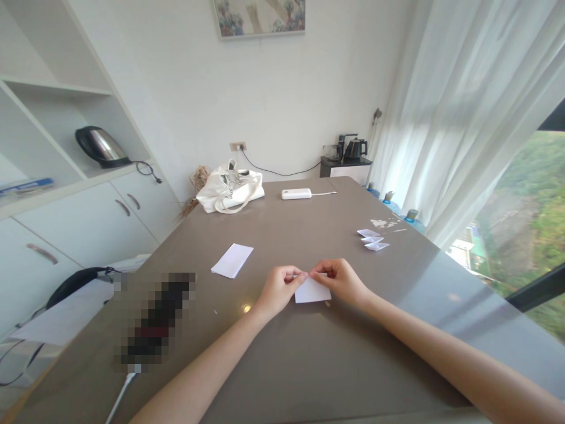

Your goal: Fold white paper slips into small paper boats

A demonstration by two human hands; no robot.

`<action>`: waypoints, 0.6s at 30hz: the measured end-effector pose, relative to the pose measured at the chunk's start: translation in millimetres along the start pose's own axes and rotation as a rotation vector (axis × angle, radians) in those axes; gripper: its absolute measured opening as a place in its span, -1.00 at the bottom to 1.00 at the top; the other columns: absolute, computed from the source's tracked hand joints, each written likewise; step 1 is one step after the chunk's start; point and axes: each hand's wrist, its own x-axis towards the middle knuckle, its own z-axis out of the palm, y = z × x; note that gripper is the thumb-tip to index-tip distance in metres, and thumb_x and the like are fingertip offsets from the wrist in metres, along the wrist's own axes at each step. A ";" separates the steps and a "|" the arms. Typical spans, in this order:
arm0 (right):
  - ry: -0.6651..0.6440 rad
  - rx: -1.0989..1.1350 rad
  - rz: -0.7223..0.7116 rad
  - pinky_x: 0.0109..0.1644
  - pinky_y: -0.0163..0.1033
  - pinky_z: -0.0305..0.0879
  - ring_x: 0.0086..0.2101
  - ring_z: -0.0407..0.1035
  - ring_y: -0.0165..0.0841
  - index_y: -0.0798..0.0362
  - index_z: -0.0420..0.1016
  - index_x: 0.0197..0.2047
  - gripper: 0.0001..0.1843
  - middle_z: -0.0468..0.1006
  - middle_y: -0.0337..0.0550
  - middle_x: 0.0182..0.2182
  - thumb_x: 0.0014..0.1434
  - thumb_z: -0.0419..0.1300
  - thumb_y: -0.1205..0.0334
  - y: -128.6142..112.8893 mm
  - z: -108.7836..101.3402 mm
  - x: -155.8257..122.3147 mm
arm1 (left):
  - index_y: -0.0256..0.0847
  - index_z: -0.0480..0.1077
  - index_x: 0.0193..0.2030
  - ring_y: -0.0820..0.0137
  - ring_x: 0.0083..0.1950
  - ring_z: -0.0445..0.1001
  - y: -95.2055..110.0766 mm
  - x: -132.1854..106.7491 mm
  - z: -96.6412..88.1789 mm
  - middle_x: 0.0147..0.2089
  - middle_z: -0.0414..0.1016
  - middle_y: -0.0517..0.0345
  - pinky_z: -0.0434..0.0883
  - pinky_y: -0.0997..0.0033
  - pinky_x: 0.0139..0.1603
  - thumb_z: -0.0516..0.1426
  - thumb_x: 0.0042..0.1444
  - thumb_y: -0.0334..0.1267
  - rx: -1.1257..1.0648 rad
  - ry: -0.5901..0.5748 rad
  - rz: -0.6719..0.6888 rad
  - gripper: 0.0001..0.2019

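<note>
A small white sheet of paper (312,292) lies near the middle of the table, between my two hands. My left hand (282,287) pinches its upper left edge with thumb and fingers. From the other side, my right hand (338,279) pinches the upper right part, its thumb close to the left thumb. The paper's top edge is partly hidden by my fingers. Off to the left sits a stack of white paper (232,260). Several folded paper pieces (373,239) stand in a row on the right.
White paper scraps (383,223) lie by the right edge of the table (282,235). Toward the back are a white handbag (227,188) and a white power bank (296,194) with a short cable. A blurred-out dark object (156,321) with a white cable (120,397) lies front left.
</note>
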 end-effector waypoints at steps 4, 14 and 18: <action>0.025 0.009 0.010 -0.49 -0.33 0.19 -0.52 0.34 -0.38 0.17 0.54 -0.44 -0.62 0.53 -0.12 -0.55 0.05 0.19 -0.02 -1.1 -2.9 2.5 | -0.35 0.47 -0.41 0.38 -0.47 0.43 1.5 -0.3 -0.8 -0.48 0.53 0.04 0.26 0.50 -0.46 0.16 0.03 -0.07 0.021 0.062 0.058 -0.69; 0.129 0.229 0.067 -0.38 -0.31 0.25 -0.51 0.31 -0.42 0.17 0.50 -0.43 -0.61 0.51 -0.15 -0.52 -0.02 0.25 -0.06 -1.2 -18.6 6.4 | -0.31 0.46 -0.44 0.39 -0.47 0.43 -2.3 3.3 -20.1 -0.49 0.51 0.09 0.25 0.52 -0.47 0.16 0.04 -0.09 0.000 0.172 0.097 -0.72; 0.038 0.243 0.070 -0.39 -0.32 0.23 -0.50 0.33 -0.41 0.17 0.51 -0.41 -0.62 0.50 -0.17 -0.53 -0.02 0.25 -0.05 -3.2 -8.1 4.0 | -0.34 0.47 -0.39 0.42 -0.47 0.41 2.0 0.1 -12.4 -0.47 0.51 0.08 0.25 0.52 -0.45 0.15 0.06 -0.09 -0.025 0.070 0.109 -0.71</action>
